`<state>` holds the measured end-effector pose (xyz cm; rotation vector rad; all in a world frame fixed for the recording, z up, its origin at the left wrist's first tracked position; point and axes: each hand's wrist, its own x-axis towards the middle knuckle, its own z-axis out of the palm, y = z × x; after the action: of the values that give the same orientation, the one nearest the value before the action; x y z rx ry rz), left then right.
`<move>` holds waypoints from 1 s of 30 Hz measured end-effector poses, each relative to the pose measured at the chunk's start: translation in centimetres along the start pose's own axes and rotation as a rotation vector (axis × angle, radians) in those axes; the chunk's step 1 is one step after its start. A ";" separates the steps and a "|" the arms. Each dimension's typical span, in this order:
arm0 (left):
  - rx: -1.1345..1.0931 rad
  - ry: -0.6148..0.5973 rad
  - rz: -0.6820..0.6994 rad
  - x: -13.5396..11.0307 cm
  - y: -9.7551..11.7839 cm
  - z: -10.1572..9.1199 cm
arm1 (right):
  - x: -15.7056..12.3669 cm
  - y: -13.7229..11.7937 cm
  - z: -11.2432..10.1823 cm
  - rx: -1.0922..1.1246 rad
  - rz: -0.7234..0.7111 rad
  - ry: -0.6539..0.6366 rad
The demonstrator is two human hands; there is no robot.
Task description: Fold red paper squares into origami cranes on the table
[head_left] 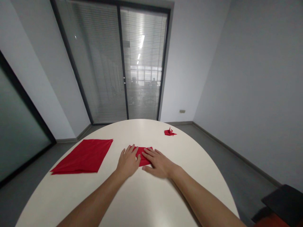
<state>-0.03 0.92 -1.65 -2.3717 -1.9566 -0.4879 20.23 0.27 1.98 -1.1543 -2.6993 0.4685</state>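
Note:
A small folded piece of red paper (145,154) lies on the white oval table (132,195) in front of me. My left hand (128,162) rests flat on its left part, fingers stretched forward. My right hand (158,162) lies flat across its right part, fingers pointing left and spread. Both hands press down on the paper and cover much of it.
A stack of larger red paper sheets (83,156) lies at the table's left. A small finished red folded figure (169,132) sits at the far right of the table. Beyond the table are glass doors with blinds (123,63); a dark chair (282,201) stands at lower right.

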 end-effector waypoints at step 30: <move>-0.091 -0.038 0.196 -0.1 0.1 -0.5 | 0.3 0.5 0.6 0.004 0.061 0.067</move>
<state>-0.05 0.74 -1.18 -2.6108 -1.7259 -0.5354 20.21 0.70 1.20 -1.2320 -2.6115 0.4350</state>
